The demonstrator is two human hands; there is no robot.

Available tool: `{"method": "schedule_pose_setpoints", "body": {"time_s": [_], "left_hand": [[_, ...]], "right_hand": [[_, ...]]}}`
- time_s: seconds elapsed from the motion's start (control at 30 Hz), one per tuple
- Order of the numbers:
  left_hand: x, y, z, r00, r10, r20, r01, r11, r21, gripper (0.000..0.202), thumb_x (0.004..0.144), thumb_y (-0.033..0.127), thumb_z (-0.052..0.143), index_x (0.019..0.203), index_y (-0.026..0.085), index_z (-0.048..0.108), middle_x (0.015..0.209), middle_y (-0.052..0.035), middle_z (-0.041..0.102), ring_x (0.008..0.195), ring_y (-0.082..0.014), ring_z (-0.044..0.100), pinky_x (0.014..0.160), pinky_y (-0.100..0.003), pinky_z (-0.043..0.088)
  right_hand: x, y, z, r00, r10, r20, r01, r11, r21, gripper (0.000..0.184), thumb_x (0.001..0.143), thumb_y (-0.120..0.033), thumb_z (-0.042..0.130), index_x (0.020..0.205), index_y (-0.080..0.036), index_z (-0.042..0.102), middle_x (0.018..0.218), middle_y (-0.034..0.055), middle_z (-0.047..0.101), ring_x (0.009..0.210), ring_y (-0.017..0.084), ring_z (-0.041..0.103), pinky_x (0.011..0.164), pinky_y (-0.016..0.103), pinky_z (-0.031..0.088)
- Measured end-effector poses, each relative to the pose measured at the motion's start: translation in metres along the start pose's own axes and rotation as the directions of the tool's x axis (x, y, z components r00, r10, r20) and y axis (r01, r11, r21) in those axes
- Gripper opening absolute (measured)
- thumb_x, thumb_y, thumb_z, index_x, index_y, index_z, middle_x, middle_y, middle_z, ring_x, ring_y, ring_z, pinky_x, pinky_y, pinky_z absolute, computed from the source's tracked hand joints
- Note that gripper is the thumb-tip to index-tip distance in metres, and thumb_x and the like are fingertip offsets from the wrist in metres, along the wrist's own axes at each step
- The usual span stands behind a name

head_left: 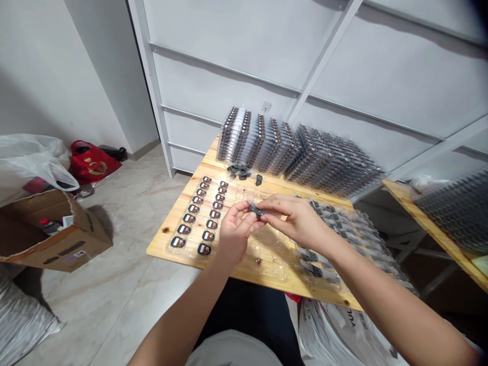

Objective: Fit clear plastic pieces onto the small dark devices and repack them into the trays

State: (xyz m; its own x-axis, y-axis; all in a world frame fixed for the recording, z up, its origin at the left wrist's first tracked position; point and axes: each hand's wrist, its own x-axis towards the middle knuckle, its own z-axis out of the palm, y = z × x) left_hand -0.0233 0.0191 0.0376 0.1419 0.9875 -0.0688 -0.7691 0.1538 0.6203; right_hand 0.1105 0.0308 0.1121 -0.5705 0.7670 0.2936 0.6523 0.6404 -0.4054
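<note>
pinching a small dark grey plastic part (256,209) between thumbs and fingertips, my left hand (233,231) and my right hand (297,218) meet over the middle of the pale wooden table (158,248). both are closed narrowly on that one piece, which is lifted off the board and touches nothing else. it is too small for me to tell which way its face is turned. to do this well, i judge the grip belongs at the very ends of the part, and light, so the fingers do not cover what they are lining up. i would also have the wrists low over the empty clear plastic blister tray (272,267) just below, so a slip drops the piece there and not off the edge. to my left a second clear tray (196,233) seats two rows of small black-and-red pieces (193,209), one to a pocket. beyond my hands a loose heap of dark parts (239,171) sits just before leaning stacks of filled clear trays (297,152). more flat trays with dark pieces (343,223) lie by my right forearm. on the floor at left stands an open brown cardboard box (57,244).
</note>
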Motion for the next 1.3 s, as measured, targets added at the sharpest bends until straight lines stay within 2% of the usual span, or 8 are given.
{"method": "schedule_pose_setpoints", "body": {"time_s": [0.43,0.6,0.83,1.03,1.3], "left_hand": [[0.000,-0.001,0.000,1.000,-0.008,0.007,0.008,1.000,-0.009,0.037,0.066,0.022,0.070,0.096,0.012,0.050,0.090,-0.0067,0.056,0.077,-0.0130,0.058,0.074,-0.028,0.050],[0.000,-0.001,0.001,1.000,-0.016,0.005,0.016,1.000,-0.005,0.038,0.065,0.021,0.070,0.096,0.012,0.050,0.091,-0.0067,0.056,0.078,-0.0129,0.058,0.075,-0.028,0.049],[0.001,-0.003,0.002,1.000,0.012,0.001,-0.012,1.000,-0.002,0.035,0.065,0.020,0.070,0.094,0.012,0.052,0.093,-0.0071,0.057,0.079,-0.0141,0.058,0.077,-0.030,0.049],[0.002,-0.006,0.001,1.000,0.001,0.022,-0.001,1.000,-0.003,0.035,0.066,0.021,0.069,0.095,0.012,0.052,0.089,-0.0074,0.059,0.079,-0.0145,0.058,0.078,-0.031,0.049],[0.002,-0.011,-0.002,1.000,-0.013,0.005,0.013,1.000,-0.021,0.038,0.066,0.021,0.069,0.098,0.013,0.051,0.097,-0.0082,0.056,0.086,-0.0165,0.057,0.077,-0.031,0.049]], "right_hand": [[0.001,0.003,0.001,0.984,0.176,0.018,-0.176,0.966,0.187,0.018,0.077,-0.017,0.057,0.093,-0.016,0.065,0.092,0.0042,0.061,0.083,0.012,0.057,0.074,0.023,0.045],[0.001,0.006,0.003,0.978,0.208,0.021,-0.205,0.942,0.265,0.018,0.075,-0.017,0.058,0.091,-0.016,0.065,0.092,0.0040,0.061,0.082,0.012,0.057,0.074,0.022,0.045],[0.001,0.005,0.004,0.959,0.282,0.012,-0.272,0.915,0.298,0.019,0.073,-0.019,0.058,0.090,-0.015,0.065,0.088,0.0040,0.061,0.079,0.013,0.058,0.072,0.024,0.046],[-0.001,0.007,0.006,0.957,0.291,0.013,-0.282,0.913,0.294,0.021,0.071,-0.019,0.057,0.090,-0.015,0.065,0.090,0.0042,0.061,0.079,0.014,0.059,0.072,0.025,0.047],[-0.005,0.012,0.013,0.923,0.379,0.064,-0.370,0.832,0.413,0.024,0.070,-0.026,0.059,0.090,-0.014,0.064,0.091,0.0057,0.062,0.079,0.016,0.060,0.073,0.026,0.048]]}}
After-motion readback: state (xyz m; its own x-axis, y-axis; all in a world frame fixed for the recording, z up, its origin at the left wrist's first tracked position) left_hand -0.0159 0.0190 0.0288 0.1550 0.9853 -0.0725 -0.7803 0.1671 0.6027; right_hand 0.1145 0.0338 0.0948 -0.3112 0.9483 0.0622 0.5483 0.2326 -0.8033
